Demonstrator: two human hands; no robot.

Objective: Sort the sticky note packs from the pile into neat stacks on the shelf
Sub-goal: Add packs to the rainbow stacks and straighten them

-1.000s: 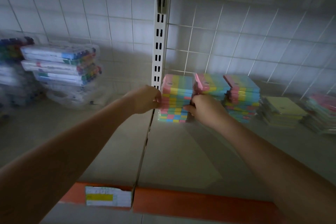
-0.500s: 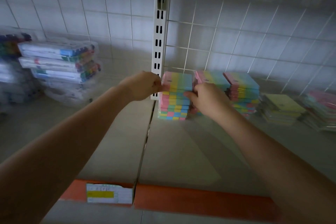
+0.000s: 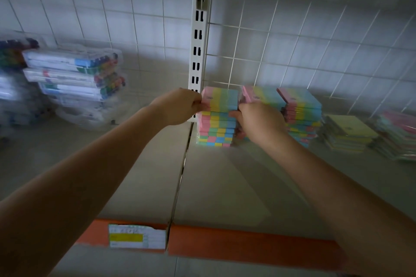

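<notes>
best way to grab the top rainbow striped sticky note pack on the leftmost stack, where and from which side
Probably pinch the top pastel-striped sticky note pack by its two short side edges, one hand from each side, as the left hand and right hand hold it now. It lies flat and square on the leftmost stack of striped packs, with the white slotted upright close behind, so the sides are freest.

The shelf (image 3: 139,173) front lay bare up to its orange edge (image 3: 247,240). Along its back edge, note stacks (image 3: 217,117) crowded right; marker boxes (image 3: 74,74) blocked the left.

Middle stack (image 3: 261,96) half hidden behind right hand (image 3: 261,123); far-left packs (image 3: 13,96) blurred.
</notes>
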